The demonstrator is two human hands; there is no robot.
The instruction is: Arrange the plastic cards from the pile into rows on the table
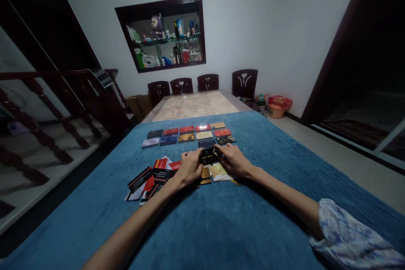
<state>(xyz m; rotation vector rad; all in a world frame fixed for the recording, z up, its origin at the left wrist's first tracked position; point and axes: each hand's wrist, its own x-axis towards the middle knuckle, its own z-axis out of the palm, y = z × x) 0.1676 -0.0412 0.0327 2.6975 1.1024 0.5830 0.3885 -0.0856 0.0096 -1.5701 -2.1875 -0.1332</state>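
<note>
Between my two hands is a black card with gold lettering (208,157), tilted up toward me. My left hand (190,165) pinches its left edge, and my right hand (234,159) grips its right edge. Under and in front of my hands lie a gold card (205,175) and a pale yellow card (219,172). To the left, a loose pile of black, red and white cards (155,179) is spread out, partly hidden by my left hand. Beyond my hands, several card stacks (186,137) stand in neat rows; a black-and-gold one (226,139) sits at the right end.
A blue cloth (202,223) covers the near part of the table, with a marble-like top (190,105) showing beyond. Several dark chairs (244,84) stand at the far side. A wooden railing (41,130) runs along the left, and an orange bucket (276,111) stands on the floor at right.
</note>
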